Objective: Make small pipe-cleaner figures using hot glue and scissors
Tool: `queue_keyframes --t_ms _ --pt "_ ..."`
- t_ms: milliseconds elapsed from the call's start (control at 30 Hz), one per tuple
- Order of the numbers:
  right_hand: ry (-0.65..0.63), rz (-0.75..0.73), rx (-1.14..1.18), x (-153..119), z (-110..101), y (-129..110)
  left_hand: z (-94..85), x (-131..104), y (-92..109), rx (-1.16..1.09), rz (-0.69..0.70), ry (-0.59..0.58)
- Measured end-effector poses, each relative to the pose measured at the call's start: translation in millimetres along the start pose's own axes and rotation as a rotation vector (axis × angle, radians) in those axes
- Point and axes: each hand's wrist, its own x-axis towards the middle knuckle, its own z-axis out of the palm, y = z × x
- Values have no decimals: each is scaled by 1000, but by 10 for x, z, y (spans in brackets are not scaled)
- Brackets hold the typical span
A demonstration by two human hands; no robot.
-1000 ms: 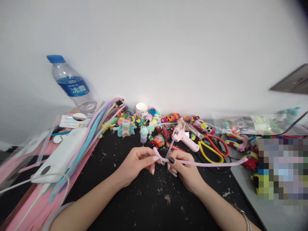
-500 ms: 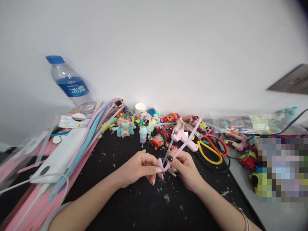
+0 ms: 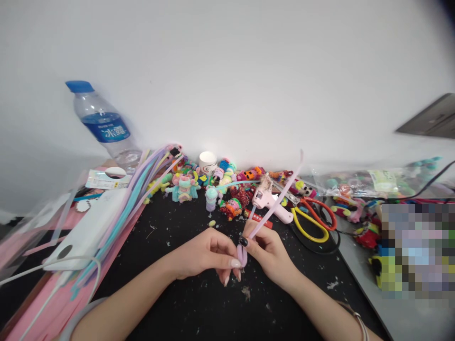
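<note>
A lilac pipe cleaner is bent into a tight fold at its lower end, while its long tail slants up to the right. My left hand pinches the fold from the left between thumb and fingers. Just right of it, my right hand grips the same pipe cleaner above the fold with its thumb and index finger. Behind the tail lies a pink glue gun. A small blue and lilac figure stands beyond my left hand.
Scissors with red and yellow handles lie at right. Fuzzy figures line the wall. At left are a pipe cleaner bundle, a white power bank and a bottle. A plastic bag lies at back right.
The lilac pipe cleaner's open bend has been pressed into a narrower fold. Both hands have shifted slightly down, the right one also left, uncovering a small yellow-green piece and more of a red strip.
</note>
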Motion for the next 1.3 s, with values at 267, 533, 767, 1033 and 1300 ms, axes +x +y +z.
queue_keyframes --t_ms 267,533,767,1033,1300 --pt "-126 52 35 -17 8 22 -2 -11 12 -27 -62 -123" --pt "-252 115 37 -12 -5 31 -21 -30 -6 -64 -106 -204" --pt "-156 165 167 -8 15 38 -10 -15 -4 -56 -97 -156" --pt "222 31 -119 -40 -14 79 126 53 -37 174 201 277" --pt "288 -26 -222 -61 40 49 195 36 -48 413 427 537"
